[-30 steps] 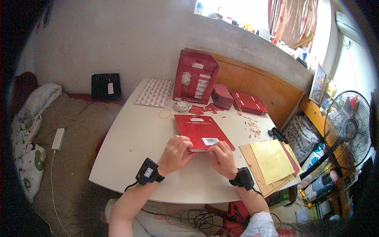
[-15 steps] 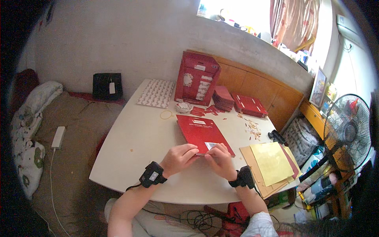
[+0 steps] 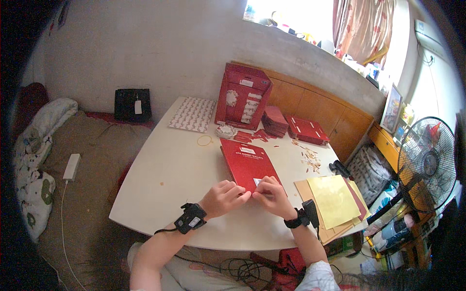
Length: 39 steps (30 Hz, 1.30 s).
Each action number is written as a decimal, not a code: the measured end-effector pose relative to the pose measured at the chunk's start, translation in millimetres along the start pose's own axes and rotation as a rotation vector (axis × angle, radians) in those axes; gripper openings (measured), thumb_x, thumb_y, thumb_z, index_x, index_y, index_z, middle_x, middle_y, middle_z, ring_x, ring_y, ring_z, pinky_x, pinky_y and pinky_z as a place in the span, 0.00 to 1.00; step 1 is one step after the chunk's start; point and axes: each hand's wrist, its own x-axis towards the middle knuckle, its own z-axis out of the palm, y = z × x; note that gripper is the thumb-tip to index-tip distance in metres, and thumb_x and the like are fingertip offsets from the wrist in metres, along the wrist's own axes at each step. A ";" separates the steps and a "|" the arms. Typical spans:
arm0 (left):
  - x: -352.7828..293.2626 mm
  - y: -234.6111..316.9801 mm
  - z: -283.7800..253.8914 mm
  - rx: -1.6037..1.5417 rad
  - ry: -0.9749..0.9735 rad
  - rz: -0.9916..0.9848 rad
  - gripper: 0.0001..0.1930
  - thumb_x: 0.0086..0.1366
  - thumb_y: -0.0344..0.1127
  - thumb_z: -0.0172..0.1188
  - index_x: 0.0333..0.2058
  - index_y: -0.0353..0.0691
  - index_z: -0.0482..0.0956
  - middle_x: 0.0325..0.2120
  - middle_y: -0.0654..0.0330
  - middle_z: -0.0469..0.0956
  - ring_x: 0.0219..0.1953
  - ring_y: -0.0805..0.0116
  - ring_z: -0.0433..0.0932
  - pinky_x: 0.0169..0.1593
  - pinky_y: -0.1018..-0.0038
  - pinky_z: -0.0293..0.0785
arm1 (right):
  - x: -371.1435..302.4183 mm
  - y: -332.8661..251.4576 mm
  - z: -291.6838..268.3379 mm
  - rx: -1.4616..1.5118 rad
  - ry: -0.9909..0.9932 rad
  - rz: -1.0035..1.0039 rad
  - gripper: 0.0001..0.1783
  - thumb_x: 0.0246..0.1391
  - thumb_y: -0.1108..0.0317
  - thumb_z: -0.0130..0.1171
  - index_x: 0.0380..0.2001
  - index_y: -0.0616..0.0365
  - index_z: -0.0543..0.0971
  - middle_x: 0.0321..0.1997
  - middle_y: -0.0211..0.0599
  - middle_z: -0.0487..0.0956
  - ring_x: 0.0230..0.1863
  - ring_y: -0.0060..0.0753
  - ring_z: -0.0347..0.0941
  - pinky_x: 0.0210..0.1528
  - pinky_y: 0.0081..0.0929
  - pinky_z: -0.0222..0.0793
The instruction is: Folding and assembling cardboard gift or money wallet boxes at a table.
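A flat red cardboard folder [image 3: 245, 162] with white print and a pale label lies in front of me on the white table [image 3: 160, 203]. Both my hands meet at its near edge. My left hand [image 3: 224, 198] is closed there, thumb and index fingertip pinched together. Just beside it, my right hand [image 3: 274, 196] is closed too, its fingers pinching over a white printed patch on the folder. My fingers cover much of the near edge, so what happens between the fingertips is hidden. Each wrist wears a black strapped device, the left one a wristband unit [image 3: 189, 218].
Behind stand a red display box [image 3: 242, 97], red card stacks [image 3: 307, 129] and a patterned sheet [image 3: 192, 114]. Paper scraps [image 3: 310, 159] lie right of the folder. Yellow and brown sheets [image 3: 335, 201] cover the right corner, near a black fan [image 3: 428, 165].
My hands have drawn closer together at the folder's near edge, and the left has turned with its fingers more curled. The folder has shifted and tilted slightly.
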 end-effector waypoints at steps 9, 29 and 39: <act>-0.1 1.1 -0.9 0.060 -0.031 0.064 0.11 0.51 0.30 0.60 0.35 0.42 0.75 0.28 0.66 0.71 0.29 0.71 0.72 0.32 0.75 0.71 | -0.7 -2.7 -5.1 -0.029 -0.083 0.072 0.07 0.47 0.71 0.65 0.22 0.59 0.76 0.28 0.32 0.70 0.33 0.29 0.64 0.34 0.25 0.60; -0.9 -8.8 -8.1 -0.083 0.146 -0.254 0.14 0.49 0.24 0.63 0.37 0.40 0.75 0.31 0.62 0.73 0.32 0.61 0.74 0.33 0.67 0.72 | -1.3 7.9 -4.1 -0.695 0.415 -0.426 0.23 0.41 0.69 0.70 0.43 0.50 0.76 0.41 0.32 0.74 0.43 0.38 0.69 0.46 0.37 0.62; 1.7 -7.6 -10.8 -0.004 0.140 -0.225 0.14 0.49 0.27 0.65 0.35 0.42 0.75 0.31 0.63 0.73 0.34 0.62 0.74 0.38 0.65 0.70 | -0.3 7.0 -3.7 -0.776 0.440 -0.502 0.14 0.44 0.72 0.66 0.37 0.51 0.80 0.35 0.27 0.76 0.39 0.30 0.72 0.43 0.33 0.67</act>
